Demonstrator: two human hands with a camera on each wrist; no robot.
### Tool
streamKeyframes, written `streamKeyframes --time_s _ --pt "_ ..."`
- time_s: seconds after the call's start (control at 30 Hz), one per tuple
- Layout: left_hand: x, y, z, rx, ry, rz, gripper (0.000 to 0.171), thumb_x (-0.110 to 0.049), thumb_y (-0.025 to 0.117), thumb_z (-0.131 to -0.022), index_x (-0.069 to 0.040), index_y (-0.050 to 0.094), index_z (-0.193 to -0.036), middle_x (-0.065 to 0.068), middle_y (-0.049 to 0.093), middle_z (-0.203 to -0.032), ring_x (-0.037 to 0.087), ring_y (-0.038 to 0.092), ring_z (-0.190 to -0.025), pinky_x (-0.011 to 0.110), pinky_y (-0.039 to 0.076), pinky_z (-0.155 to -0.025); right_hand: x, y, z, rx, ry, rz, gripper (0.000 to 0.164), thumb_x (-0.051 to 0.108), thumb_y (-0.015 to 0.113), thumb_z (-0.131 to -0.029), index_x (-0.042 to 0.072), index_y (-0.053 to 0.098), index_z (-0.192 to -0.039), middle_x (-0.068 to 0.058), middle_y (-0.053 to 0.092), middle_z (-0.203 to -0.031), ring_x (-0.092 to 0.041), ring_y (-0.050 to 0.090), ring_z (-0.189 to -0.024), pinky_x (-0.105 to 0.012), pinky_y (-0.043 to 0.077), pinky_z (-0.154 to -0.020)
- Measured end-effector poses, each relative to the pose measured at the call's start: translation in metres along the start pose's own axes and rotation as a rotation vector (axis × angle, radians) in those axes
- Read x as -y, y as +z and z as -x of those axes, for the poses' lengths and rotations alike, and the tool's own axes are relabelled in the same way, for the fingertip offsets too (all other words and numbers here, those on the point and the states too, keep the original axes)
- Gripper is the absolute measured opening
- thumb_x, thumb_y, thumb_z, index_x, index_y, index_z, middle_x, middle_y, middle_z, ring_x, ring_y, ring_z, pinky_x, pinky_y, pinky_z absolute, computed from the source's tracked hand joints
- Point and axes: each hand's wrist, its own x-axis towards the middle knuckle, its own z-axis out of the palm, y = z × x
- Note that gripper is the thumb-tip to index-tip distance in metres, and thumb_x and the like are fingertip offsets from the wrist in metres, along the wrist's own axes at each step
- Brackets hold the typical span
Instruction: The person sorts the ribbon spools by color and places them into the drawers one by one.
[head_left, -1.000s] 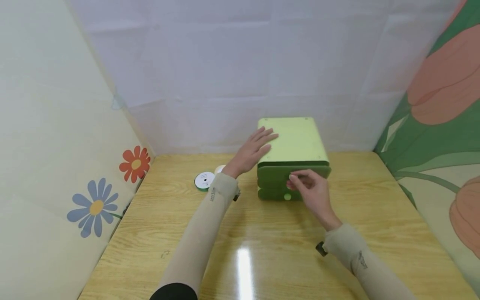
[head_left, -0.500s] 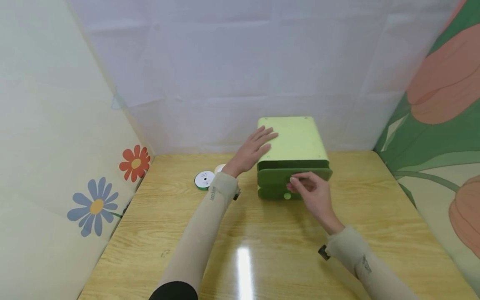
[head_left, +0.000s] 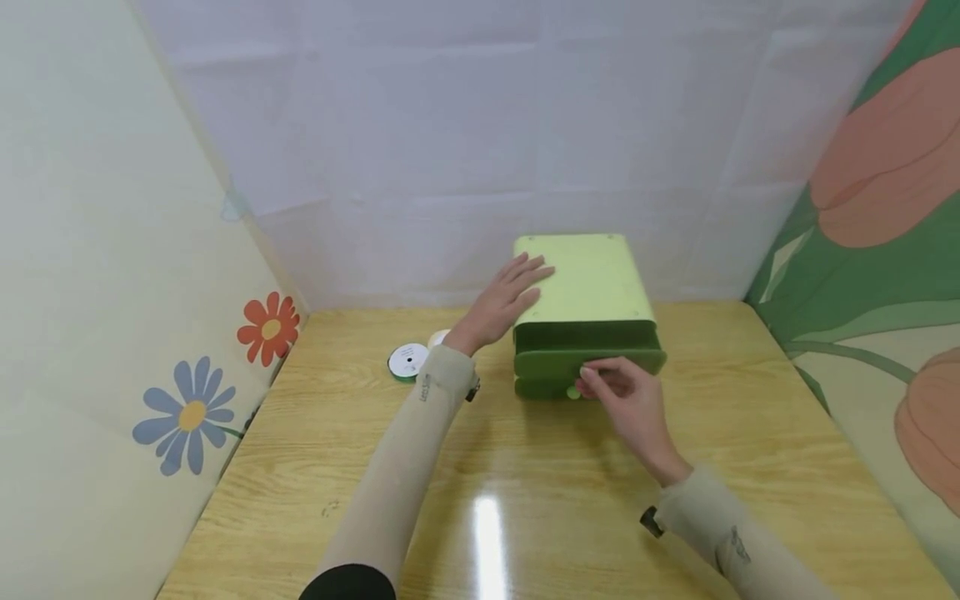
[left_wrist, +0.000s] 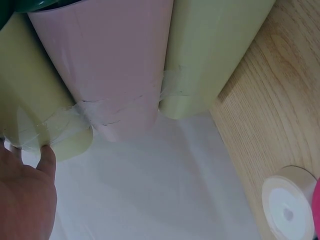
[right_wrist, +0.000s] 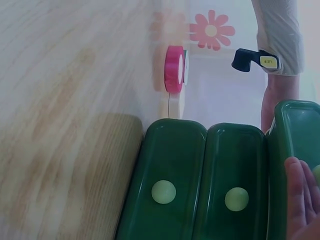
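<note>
A small drawer cabinet (head_left: 588, 275) with a pale green top and dark green drawer fronts stands on the table. My left hand (head_left: 498, 310) rests on the left side of its top, fingers spread. In the left wrist view that hand (left_wrist: 25, 200) touches the pale green casing near clear tape, beside a pink section. The top drawer (head_left: 547, 364) is partly pulled out, leaving a dark gap beneath the cabinet's top. My right hand (head_left: 630, 408) pinches this drawer's knob, mostly hidden by the fingers. In the right wrist view, two lower drawers (right_wrist: 172, 150) with round pale knobs sit closed.
Ribbon spools lie left of the cabinet: a green one (head_left: 408, 362) with a white label, a cream one (left_wrist: 287, 205) and a pink one (right_wrist: 173, 69). A white sheet (head_left: 420, 150) hangs behind the wooden table (head_left: 360, 467). Flower-printed walls flank both sides.
The top drawer has come further out toward me, and the gap above its front has widened. My right hand moved back and down with it; the left hand stayed on the cabinet.
</note>
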Motion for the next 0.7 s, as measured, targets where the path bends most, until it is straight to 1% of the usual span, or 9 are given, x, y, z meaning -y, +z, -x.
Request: streamKeyframes --time_s 0.17,0.23,0.4,0.57,0.7 --pt "0.002 0.001 -0.001 -0.002 -0.003 -0.009 0.056 -0.053 0.024 -0.111 -0.033 0.034 -0.162 -0.013 0.018 -0.173 0.007 -0.001 -0.161 0.047 0.005 -0.132 0.001 0.001 0.006 -0.010 -0.020 0.001 0.019 0.011 0.073 -0.097 -0.004 0.072 -0.107 -0.024 0.077 -0.093 -0.017 0.077 -0.080 -0.032 0.064 -0.079" --pt "0.002 0.001 -0.001 -0.003 -0.002 -0.012 0.057 -0.053 0.024 -0.111 -0.033 0.035 -0.162 -0.013 0.018 -0.173 0.007 0.000 -0.161 0.047 0.006 -0.132 0.001 0.002 0.009 -0.012 -0.028 0.003 0.017 0.012 0.073 -0.097 -0.003 0.072 -0.106 -0.022 0.077 -0.092 -0.016 0.078 -0.080 -0.029 0.064 -0.079" --pt "0.003 0.002 0.000 0.000 0.002 -0.009 0.058 -0.054 0.023 -0.111 -0.031 0.036 -0.162 -0.011 0.020 -0.173 0.008 0.001 -0.161 0.046 0.006 -0.132 -0.001 0.002 0.015 -0.020 -0.032 0.002 0.016 0.012 0.073 -0.097 -0.001 0.073 -0.106 -0.019 0.078 -0.093 -0.014 0.078 -0.081 -0.029 0.064 -0.080" --pt "0.004 0.001 -0.001 0.003 0.005 -0.009 0.059 -0.056 0.022 -0.110 -0.031 0.036 -0.162 -0.010 0.020 -0.173 0.009 0.001 -0.161 0.044 0.005 -0.132 -0.001 0.002 0.019 -0.022 -0.046 -0.001 0.013 0.011 0.073 -0.097 0.000 0.074 -0.106 -0.019 0.078 -0.094 -0.013 0.078 -0.082 -0.030 0.064 -0.080" --pt "0.004 0.001 -0.001 0.003 0.006 -0.008 0.058 -0.054 0.023 -0.111 -0.031 0.036 -0.162 -0.010 0.020 -0.173 0.009 0.001 -0.161 0.045 0.005 -0.132 0.001 0.003 0.023 -0.025 -0.059 -0.022 0.012 0.007 0.072 -0.097 -0.001 0.073 -0.105 -0.021 0.078 -0.095 -0.013 0.078 -0.082 -0.030 0.064 -0.079"
